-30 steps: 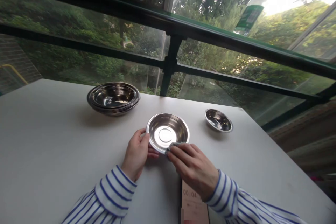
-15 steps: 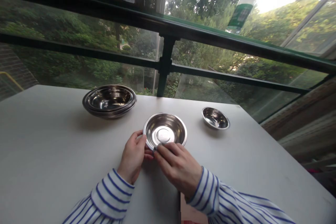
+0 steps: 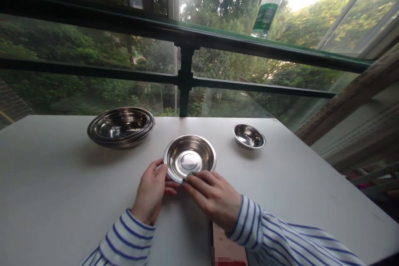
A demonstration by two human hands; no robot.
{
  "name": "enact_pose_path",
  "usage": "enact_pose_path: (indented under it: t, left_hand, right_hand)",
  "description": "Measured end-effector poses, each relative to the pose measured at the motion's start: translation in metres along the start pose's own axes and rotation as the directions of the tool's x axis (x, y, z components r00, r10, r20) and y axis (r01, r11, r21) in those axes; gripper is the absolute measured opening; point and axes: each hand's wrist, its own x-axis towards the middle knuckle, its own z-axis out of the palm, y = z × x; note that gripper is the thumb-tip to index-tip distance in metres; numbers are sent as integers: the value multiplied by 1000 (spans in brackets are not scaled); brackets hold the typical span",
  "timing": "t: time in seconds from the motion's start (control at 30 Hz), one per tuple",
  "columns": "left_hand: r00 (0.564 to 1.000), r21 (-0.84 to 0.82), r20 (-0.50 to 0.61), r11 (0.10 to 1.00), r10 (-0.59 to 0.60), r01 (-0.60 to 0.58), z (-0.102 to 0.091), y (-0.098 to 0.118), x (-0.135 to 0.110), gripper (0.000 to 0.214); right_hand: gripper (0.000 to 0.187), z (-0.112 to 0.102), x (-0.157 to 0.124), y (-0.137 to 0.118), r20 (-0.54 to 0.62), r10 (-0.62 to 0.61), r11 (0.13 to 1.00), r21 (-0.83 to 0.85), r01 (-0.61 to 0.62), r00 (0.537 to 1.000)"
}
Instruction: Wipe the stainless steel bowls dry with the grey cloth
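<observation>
A shiny stainless steel bowl [image 3: 189, 153] is at the middle of the white table, tilted slightly toward me. My left hand [image 3: 151, 191] grips its left rim, thumb on the edge and fingers underneath. At the near rim, my right hand [image 3: 215, 195] pinches a small grey wad [image 3: 188, 176], perhaps a cloth, and presses it against the bowl's edge. Most of that wad is hidden under the fingers. Both of my sleeves are white with blue stripes.
A stack of larger steel bowls [image 3: 121, 126] stands back left on the white table [image 3: 62, 199]. One smaller bowl [image 3: 249, 136] sits to the right. Below my right wrist lies a pinkish box-like item [image 3: 229, 247]. A plastic bottle [image 3: 266, 12] stands on the green railing [image 3: 218, 41].
My view has turned slightly, so the scene sits a little differently. Both hands keep their hold, and the right hand stays at the bowl's near rim with the grey wad.
</observation>
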Motion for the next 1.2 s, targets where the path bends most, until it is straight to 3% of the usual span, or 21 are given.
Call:
enact_pose_path:
  t: [0.17, 0.33, 0.47, 0.63, 0.8, 0.97, 1.2]
  left_hand:
    - [1000, 4, -16, 1000, -8, 8, 1, 2, 1, 19]
    - [1000, 22, 15, 1000, -10, 10, -3, 4, 2, 26]
    - [1000, 42, 16, 999, -16, 16, -4, 5, 4, 24]
    - [1000, 9, -18, 1000, -8, 8, -1, 3, 3, 22]
    - [998, -39, 57, 999, -7, 9, -1, 3, -1, 21]
    - [977, -40, 207, 997, -50, 59, -6, 6, -3, 45]
    - [971, -37, 220, 994, -96, 106, -10, 8, 1, 51]
  right_hand:
    - [25, -2, -18, 11, -19, 90, 995, 30, -90, 996]
    - [25, 0, -14, 3, -32, 54, 996, 69, -51, 998]
    - [28, -3, -21, 15, 14, 98, 989, 113, -99, 995]
    - [26, 2, -22, 16, -27, 127, 986, 112, -123, 992]
    - [23, 7, -10, 2, -32, 148, 983, 115, -143, 989]
    - [23, 6, -2, -4, -44, 148, 983, 112, -143, 988]
    - [25, 4, -13, 10, -67, 96, 995, 27, -95, 993]
